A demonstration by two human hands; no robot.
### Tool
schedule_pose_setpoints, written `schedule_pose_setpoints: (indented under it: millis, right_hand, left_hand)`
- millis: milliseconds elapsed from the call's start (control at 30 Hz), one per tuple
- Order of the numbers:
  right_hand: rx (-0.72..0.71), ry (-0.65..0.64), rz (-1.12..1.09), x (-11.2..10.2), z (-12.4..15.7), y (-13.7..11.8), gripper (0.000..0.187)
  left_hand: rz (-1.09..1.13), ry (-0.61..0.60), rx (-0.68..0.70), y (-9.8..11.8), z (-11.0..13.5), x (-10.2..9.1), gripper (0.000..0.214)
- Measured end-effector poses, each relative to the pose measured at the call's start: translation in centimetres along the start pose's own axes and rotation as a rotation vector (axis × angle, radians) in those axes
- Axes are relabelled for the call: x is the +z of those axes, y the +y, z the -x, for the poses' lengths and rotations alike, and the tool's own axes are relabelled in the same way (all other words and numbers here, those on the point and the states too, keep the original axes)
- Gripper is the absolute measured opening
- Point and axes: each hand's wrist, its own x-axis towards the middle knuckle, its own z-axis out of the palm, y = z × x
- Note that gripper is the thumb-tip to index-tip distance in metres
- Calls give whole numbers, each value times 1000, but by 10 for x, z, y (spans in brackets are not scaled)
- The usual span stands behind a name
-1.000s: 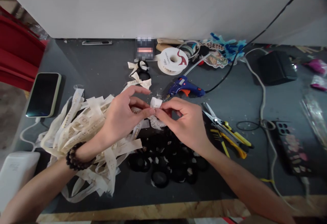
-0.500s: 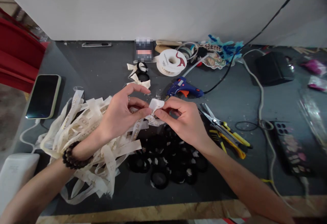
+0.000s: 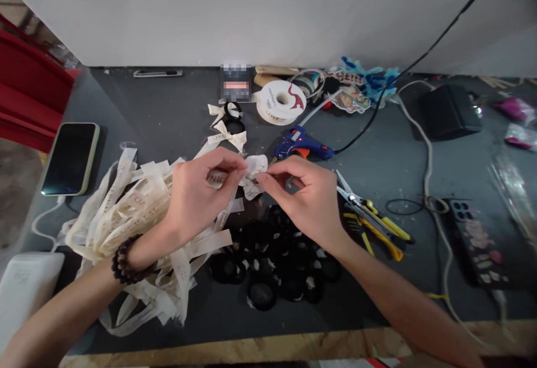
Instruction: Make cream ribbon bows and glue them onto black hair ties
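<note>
Both hands met over the middle of the dark table, pinched shut on one small piece of cream ribbon. Left hand had thumb & fingers curled closed on the ribbon's left end; right hand nipped the looped right end between thumb & forefinger, so the ribbon sat right between the 2 sets of fingertips, held just above the table. Under & left of the grip lay a big heap of cut ribbon strips, touching the left wrist w/ its bead bracelet. Just below the grip: a pile of black hair ties. Beyond the grip, near: blue glue gun, & further back a ribbon spool. Right of the right hand, close by, scissors. Well off to the left, a phone.
</note>
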Motion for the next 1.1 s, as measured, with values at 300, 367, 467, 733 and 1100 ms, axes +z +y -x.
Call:
schedule_pose_setpoints:
  millis: [300,367,467,733,1100]
  right_hand:
    - [79,-9,-115,5,1,-1,14]
    - [75,-21,-113,5,1,0,13]
    - [77,-44,-164,4,-1,1,12]
    - [128,-99,-260,4,-3,7,9]
    - [73,-83,-226,3,-2,1,6]
  left_hand:
    - [-53,-2,15,5,6,4,14]
    - [-62,11,14,5,6,4,13]
    - [-59,28,-10,4,5,4,10]
    - [-22,-20,-53,1,4,4,12]
    - [174,-62,-104,-4,3,5,10]
